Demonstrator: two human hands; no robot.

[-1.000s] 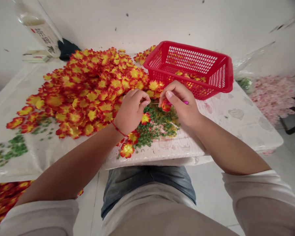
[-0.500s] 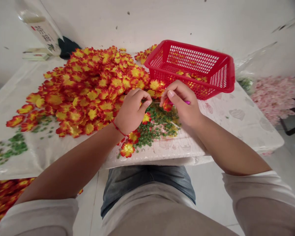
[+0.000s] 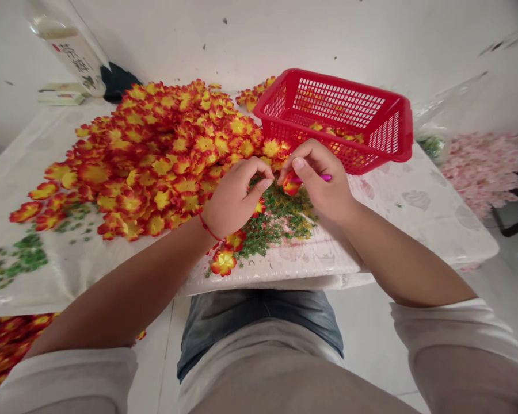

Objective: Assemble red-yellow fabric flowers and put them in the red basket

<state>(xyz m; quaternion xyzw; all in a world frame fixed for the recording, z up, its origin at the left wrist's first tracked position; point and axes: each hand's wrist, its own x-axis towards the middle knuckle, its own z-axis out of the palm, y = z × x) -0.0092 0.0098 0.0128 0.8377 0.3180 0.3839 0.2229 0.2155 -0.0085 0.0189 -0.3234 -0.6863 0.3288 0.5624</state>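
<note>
**Since the last look:** my left hand (image 3: pixel 235 198) has slid right and its fingertips have crept toward my right hand, so the gap between them is narrower and the flower below it is now mostly covered.

**Right hand:** my right hand (image 3: pixel 322 184) is closed in a narrow pinch on a folded red-and-yellow artificial flower (image 3: pixel 290 184), with a pink-handled tool (image 3: pixel 322 178) held in the same grip.

**Left hand:** curled, with the index finger reaching out. I can't tell whether it is holding anything, because the fingers hide it.

**Where the flower is:** just off the fingertips of my right hand, on the side toward my left hand, above the table.

**Long axis:** the pink handle runs nearly level from side to side, sticking out past my right hand and pointing toward my left. Its far end is hidden behind the flower.

**Nearer hand:** my right hand holds the flower; my left fingertips are close beside it but I can't see them touching.

**Around:** green bits (image 3: pixel 274 230) lie scattered under my hands. A heap of red-and-yellow artificial flowers (image 3: pixel 155 161) sits to the left on the white-covered table (image 3: pixel 414 230), and a red plastic basket (image 3: pixel 397 132) stands just ahead.
</note>
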